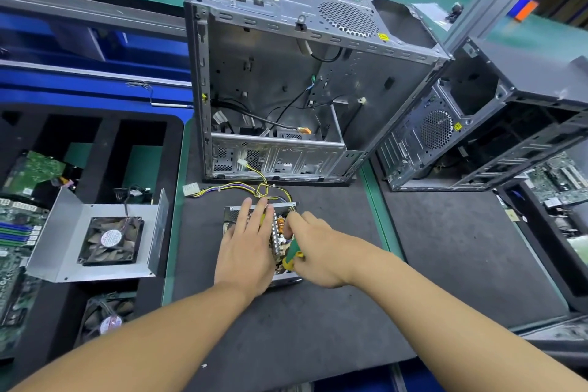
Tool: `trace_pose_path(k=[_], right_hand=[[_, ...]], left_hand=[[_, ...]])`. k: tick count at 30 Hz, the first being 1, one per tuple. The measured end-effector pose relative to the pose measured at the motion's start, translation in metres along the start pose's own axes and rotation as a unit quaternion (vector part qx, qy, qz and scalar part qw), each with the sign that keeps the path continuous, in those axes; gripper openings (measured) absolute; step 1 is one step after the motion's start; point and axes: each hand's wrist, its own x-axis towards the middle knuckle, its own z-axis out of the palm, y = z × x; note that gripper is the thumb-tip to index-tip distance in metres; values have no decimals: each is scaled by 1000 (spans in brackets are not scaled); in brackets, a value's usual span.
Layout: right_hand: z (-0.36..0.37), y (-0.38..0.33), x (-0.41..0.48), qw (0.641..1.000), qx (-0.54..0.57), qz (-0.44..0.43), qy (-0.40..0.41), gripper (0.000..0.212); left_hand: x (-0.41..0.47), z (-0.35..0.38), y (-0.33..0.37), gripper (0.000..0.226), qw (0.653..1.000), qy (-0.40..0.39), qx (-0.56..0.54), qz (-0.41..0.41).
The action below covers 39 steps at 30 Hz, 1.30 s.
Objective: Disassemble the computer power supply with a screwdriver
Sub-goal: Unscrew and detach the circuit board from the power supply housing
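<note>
PSU sits lid-off mid-mat, toward the far edge, just in front of the case. Left hand lies flat on top of it, fingers straight and close together. Right hand is curled round the green screwdriver over the PSU's right side; can't see the tip.

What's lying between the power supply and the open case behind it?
Head view: the wire bundle and its white connector lie on the mat there.

Bare grey metal computer case, matt dark mat, glossy plastic screwdriver handle.
</note>
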Motion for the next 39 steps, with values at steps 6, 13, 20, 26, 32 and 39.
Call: trace_pose_path(k=[6, 13, 20, 26, 32, 39], right_hand=[[3, -3, 0, 994, -85, 45, 46, 32], [-3, -1, 0, 1000, -12, 14, -25, 25], [3, -2, 6, 993, -93, 31, 63, 24], [-7, 2, 6, 1000, -3, 8, -24, 30], [2, -1, 5, 988, -125, 65, 63, 35], [-6, -3, 2, 1000, -16, 13, -15, 28]], left_hand=[[0, 1, -1, 79, 1000, -3, 5, 2], [-2, -1, 0, 79, 1000, 0, 1, -18], [0, 0, 2, 76, 1000, -6, 14, -19], [0, 1, 1, 78, 1000, -4, 7, -19], [0, 2, 0, 76, 1000, -9, -7, -16], [-1, -1, 1, 78, 1000, -8, -4, -15]])
